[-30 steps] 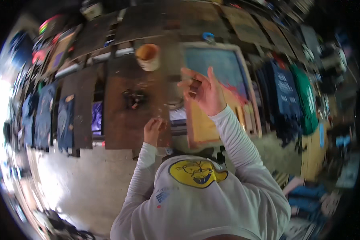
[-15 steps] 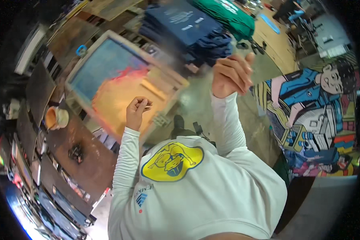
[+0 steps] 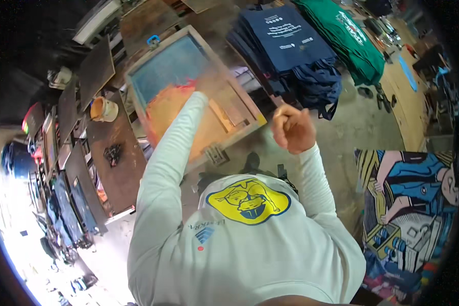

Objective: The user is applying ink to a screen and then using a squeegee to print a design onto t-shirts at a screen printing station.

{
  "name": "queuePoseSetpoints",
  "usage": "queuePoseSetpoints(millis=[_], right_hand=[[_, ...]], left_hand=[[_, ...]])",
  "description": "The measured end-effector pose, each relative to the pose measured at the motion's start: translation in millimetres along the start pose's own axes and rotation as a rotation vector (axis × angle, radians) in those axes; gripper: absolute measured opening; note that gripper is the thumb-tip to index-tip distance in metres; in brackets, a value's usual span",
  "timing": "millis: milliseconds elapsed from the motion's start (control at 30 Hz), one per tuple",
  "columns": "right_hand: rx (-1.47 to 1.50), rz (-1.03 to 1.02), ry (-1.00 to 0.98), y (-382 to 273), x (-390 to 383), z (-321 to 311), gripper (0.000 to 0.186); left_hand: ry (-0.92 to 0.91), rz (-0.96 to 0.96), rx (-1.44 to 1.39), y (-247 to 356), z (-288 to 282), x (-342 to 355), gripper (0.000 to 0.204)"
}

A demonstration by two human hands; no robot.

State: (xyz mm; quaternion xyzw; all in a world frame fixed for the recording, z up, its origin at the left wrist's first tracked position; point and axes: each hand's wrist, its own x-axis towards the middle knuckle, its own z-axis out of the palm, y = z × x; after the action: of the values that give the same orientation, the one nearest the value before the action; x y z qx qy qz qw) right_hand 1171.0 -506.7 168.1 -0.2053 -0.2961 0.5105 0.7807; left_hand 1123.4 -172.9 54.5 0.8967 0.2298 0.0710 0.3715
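Note:
A wooden screen-printing frame [image 3: 229,65] lies on the bench ahead of me, its mesh blue at the far part and coated with orange and red ink nearer me. My left hand [image 3: 207,81] is over the inked part, smeared by motion, so its fingers and anything in them cannot be made out. Along the frame's right inner side lies a wooden bar [image 3: 222,116]. Just off the frame's near right corner, my right hand [image 3: 294,129] hangs in the air with its fingers curled in and nothing visible in them. A metal hinge clamp [image 3: 215,154] sits at the frame's near edge.
Folded navy cloth bags [image 3: 285,38] and green ones [image 3: 344,35] are stacked at the far right. Leftward, an ink-stained bucket [image 3: 104,109] and a dark crumpled lump [image 3: 113,154] rest on a brown board [image 3: 120,181]. A painted mural panel [image 3: 408,204] stands at right.
My left hand has reached farther out across the inked screen. My right hand has come lower, nearer the frame's corner. The whole view has turned, shifting the frame and bags rightward.

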Motion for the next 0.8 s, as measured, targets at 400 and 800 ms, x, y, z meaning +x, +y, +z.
queuePoseSetpoints(millis=[400, 800], right_hand=[[-0.163, 0.007, 0.152, -19, -45, -32, 0.053], [-0.298, 0.182, 0.344, 8, -48, -54, 0.037]], left_hand=[[0.014, -0.226, 0.387, -60, 49, 57, 0.041], [-0.216, 0.021, 0.098, 32, -47, -31, 0.048]])
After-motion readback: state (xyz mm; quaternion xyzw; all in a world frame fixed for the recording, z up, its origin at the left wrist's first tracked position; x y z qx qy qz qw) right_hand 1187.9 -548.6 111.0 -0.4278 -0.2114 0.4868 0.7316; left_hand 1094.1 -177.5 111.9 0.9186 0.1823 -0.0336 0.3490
